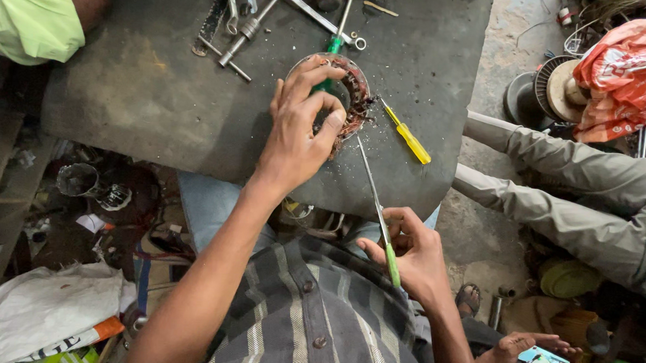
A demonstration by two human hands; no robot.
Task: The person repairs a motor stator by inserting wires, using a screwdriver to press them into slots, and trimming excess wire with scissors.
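Note:
My left hand point(300, 128) rests on a round metal motor stator point(354, 94) with brownish copper windings, fingers curled over its rim on the dark worktable point(141, 96). My right hand point(408, 258) holds a long thin screwdriver with a green handle point(381, 226); its shaft points up toward the stator. Lying just right of the stator is a yellow-handled screwdriver point(409, 137). Another green-handled tool point(335, 44) pokes out behind the stator.
Wrenches, rods and washers point(251, 13) lie at the table's far edge. A person in a light green sleeve point(23, 10) stands at top left. Another person's grey-trousered legs point(583, 197) are at the right, hands holding a phone point(544, 359). An orange bag point(628, 73) sits top right.

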